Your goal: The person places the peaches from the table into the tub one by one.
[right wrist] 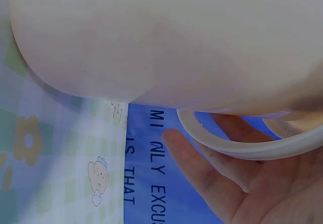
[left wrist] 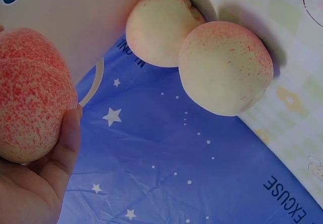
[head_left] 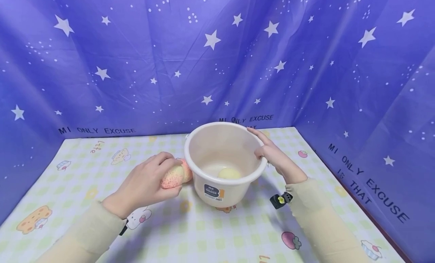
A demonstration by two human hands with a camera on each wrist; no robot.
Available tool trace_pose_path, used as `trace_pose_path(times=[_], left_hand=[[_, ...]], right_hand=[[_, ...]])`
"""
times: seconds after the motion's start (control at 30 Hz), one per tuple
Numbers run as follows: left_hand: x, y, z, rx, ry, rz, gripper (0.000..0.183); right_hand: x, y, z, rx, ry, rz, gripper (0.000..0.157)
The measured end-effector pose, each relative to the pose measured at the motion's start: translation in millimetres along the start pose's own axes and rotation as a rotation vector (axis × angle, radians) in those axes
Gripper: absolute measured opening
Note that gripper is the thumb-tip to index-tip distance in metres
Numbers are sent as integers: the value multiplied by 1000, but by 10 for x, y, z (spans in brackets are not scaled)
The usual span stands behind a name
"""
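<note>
My left hand (head_left: pixel 144 180) grips a pink-speckled peach (left wrist: pixel 30 98) just left of a cream bucket (head_left: pixel 217 195). Beyond that hand, two more peaches lie side by side on the table: a paler peach (left wrist: pixel 159 30) by the bucket wall and a rounder peach (left wrist: pixel 227 67). Most of both is hidden from the head view. Inside the bucket, a yellowish round fruit (head_left: pixel 229 173) rests on the bottom. My right hand (head_left: pixel 280 159) holds the bucket's right rim, thumb over the inner edge. Its other fingers (right wrist: pixel 194 166) spread outside by the white handle (right wrist: pixel 242 150).
A checked, cartoon-printed cloth (head_left: pixel 163 233) covers the table. Blue star-patterned curtains (head_left: pixel 153 59) enclose the back and both sides. The bucket stands near the table's middle, a dark label (head_left: pixel 212 191) on its front.
</note>
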State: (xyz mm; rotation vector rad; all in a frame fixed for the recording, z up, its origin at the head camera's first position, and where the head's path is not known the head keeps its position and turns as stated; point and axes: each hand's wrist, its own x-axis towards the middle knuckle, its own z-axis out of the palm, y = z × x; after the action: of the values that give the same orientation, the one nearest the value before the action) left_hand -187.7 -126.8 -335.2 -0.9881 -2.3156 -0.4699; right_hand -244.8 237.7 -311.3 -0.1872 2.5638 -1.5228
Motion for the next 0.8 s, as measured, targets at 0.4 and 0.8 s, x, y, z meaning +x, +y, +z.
trace_pose_path(times=[0.4, 0.8], left_hand=[[41, -20, -53, -4, 12, -5, 41], [92, -44, -86, -4, 54, 17, 42]], right_hand=[[14, 0, 8, -7, -1, -5, 102], [3, -7, 0, -7, 4, -1, 102]])
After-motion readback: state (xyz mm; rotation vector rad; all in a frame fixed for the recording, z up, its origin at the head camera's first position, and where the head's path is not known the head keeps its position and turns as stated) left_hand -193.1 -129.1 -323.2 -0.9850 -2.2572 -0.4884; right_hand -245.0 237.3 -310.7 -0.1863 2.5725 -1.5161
